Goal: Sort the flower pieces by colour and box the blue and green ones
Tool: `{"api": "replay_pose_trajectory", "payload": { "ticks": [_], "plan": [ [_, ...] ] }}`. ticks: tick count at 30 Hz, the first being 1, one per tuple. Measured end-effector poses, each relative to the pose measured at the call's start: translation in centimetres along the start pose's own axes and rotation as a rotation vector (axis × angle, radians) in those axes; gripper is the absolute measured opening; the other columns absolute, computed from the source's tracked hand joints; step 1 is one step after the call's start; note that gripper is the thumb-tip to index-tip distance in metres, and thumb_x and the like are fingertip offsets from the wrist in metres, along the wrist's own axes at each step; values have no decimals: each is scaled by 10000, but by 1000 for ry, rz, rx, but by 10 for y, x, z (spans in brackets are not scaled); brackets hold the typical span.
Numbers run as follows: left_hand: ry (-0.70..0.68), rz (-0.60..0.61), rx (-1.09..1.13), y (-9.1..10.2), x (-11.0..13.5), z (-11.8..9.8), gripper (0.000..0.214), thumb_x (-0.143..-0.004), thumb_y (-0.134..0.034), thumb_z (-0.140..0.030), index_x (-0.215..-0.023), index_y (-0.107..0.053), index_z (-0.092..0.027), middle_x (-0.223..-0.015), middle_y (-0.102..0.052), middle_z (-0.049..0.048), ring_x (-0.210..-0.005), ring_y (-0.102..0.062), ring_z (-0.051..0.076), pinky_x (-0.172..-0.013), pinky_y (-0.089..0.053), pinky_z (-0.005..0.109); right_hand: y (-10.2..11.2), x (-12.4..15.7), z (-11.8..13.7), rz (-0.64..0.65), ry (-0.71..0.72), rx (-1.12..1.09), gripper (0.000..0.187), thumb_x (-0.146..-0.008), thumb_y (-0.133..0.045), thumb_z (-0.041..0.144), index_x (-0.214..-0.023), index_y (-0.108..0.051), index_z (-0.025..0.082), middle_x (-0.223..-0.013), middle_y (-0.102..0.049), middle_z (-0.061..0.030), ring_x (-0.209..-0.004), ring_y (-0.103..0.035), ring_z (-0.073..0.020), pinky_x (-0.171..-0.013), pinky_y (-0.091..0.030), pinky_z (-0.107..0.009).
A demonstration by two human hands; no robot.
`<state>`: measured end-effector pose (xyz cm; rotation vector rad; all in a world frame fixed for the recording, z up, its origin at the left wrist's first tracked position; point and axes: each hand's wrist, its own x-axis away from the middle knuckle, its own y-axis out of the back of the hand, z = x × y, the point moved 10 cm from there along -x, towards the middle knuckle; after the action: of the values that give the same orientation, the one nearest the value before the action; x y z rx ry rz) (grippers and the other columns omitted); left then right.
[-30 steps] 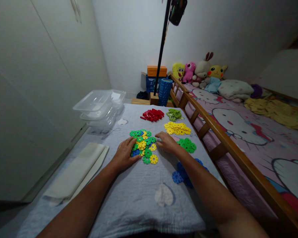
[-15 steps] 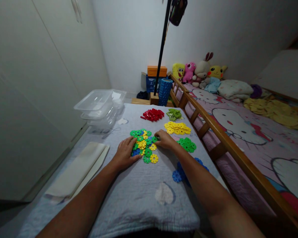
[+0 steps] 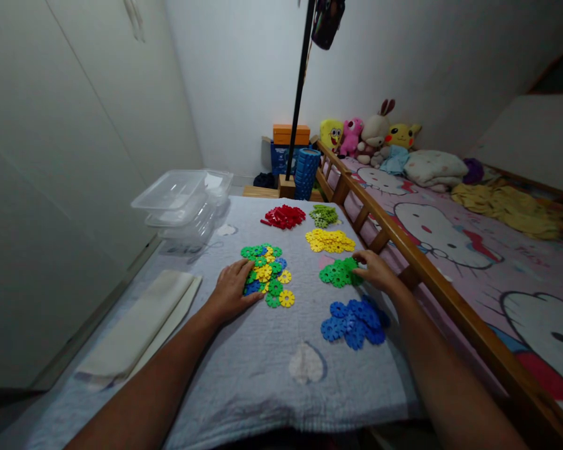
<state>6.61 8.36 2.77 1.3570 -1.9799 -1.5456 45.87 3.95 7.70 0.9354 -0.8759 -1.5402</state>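
My left hand [image 3: 232, 287] lies on the table at the left edge of a mixed pile of flower-shaped plastic discs [image 3: 264, 273] in green, yellow and blue. Its fingers are stretched out and its thumb is apart, touching the near side of the pile. Over at the right, my right hand [image 3: 378, 273] pinches a green flower disc [image 3: 353, 265] at the right end of the green disc pile [image 3: 338, 273]. The held disc is slightly blurred and overlaps the others. Just nearer lies a pile of blue discs [image 3: 355, 320]; yellow discs [image 3: 331, 240] lie just beyond the green ones.
Red pieces [image 3: 285, 217] and light green pieces [image 3: 324, 215] are heaped at the far end. Stacked clear plastic boxes [image 3: 173, 194] and a folded cream cloth [image 3: 141, 325] are on the left. A wooden bed rail [image 3: 403, 250] runs along the right side.
My right hand has moved right from the mixed pile to the green pile, carrying a green disc. The blue pile is uncovered by my forearm. My left hand stays at the mixed pile.
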Motion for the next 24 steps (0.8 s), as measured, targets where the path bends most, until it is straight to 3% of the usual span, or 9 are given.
{"api": "replay_pose_trajectory", "payload": {
  "ticks": [3, 6, 15, 24],
  "plan": [
    [-5, 5, -1, 0, 0, 0, 779, -790, -706, -533, -1431, -442, -178, -1470, -475, 189, -1348, -461, 369, -1121, -361, 546, 4, 12, -23, 6, -65, 44, 340, -685, -718, 164, -1025, -706, 165, -969, -663, -85, -903, -639, -220, -827, -500, -311],
    [-15, 0, 3, 1, -1, -1, 773, -781, -712, -528, -1427, -449, -195, -1466, -487, 180, -1342, -470, 368, -1109, -375, 545, 1, 20, -30, 23, -92, 59, 349, -687, -722, 166, -1036, -706, 174, -934, -639, -66, -878, -637, -211, -796, -496, -296],
    [-24, -20, 3, 1, 0, -1, 761, -794, -686, -563, -1426, -455, -208, -1464, -494, 169, -1337, -472, 369, -1102, -383, 542, -13, 30, -19, -9, -82, 45, 411, -684, -681, 135, -1093, -660, 167, -954, -611, -46, -858, -599, -186, -778, -475, -280],
    [-21, -2, 0, -2, 0, 2, 765, -809, -674, -574, -1433, -436, -201, -1470, -480, 176, -1355, -456, 364, -1117, -362, 542, -15, 33, -17, 25, -58, 48, 205, -701, -650, 175, -903, -622, 175, -938, -608, -54, -841, -578, -191, -746, -456, -278]
  ]
}}
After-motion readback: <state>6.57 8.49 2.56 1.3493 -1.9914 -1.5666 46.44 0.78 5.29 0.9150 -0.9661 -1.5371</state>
